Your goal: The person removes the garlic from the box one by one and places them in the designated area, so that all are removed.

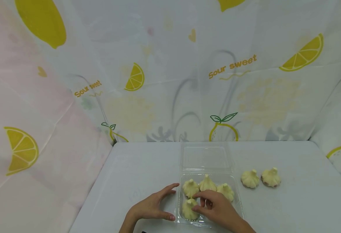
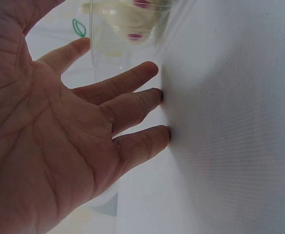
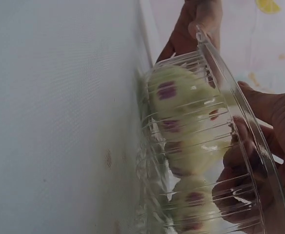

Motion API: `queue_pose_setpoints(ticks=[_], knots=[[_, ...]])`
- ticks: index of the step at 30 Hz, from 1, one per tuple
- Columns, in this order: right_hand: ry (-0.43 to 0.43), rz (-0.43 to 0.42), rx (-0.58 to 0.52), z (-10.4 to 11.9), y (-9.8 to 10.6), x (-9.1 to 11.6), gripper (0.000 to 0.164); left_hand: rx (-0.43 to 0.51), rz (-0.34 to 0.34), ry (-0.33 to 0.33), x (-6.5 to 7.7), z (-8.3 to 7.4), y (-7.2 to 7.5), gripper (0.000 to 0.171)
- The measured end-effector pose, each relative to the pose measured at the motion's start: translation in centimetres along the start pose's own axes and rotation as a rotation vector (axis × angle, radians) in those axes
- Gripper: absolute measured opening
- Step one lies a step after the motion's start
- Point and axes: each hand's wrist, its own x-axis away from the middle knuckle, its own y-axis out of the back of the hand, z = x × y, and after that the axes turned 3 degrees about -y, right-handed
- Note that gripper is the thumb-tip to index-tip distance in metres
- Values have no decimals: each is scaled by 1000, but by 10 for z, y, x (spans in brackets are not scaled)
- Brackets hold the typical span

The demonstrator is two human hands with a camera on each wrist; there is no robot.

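Note:
In the head view a clear plastic clamshell box (image 1: 238, 194) lies with its lid folded back, holding several pale garlic bulbs with short stems. My right hand (image 1: 221, 208) reaches in, fingers curled, thumb and index fingertips at the garlic bulb (image 1: 189, 212) at the box's front left. Purple patches show low on the bulbs through the ridged wall in the right wrist view. Along the box's left side lies my left hand (image 1: 150, 205), fingers spread and holding nothing, thumb tip right at the rim. Its fingertips (image 2: 164, 134) meet the white tabletop in the left wrist view.
Two more garlic bulbs, one nearer the box (image 1: 249, 179) and one farther right (image 1: 271, 177), sit on the white table (image 1: 298, 207). The transparent lid (image 1: 206, 157) lies flat behind the box. A lemon-printed cloth (image 1: 170, 64) hangs at the back and sides.

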Motion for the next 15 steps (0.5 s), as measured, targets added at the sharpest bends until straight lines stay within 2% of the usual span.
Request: queue_pose_setpoints(ticks=[9, 15], knots=[[45, -31, 12, -1, -10, -1, 22, 9, -3, 11, 0, -1, 0, 97], [36, -32, 11, 1, -11, -3, 19, 6, -3, 11, 0, -1, 0, 97]])
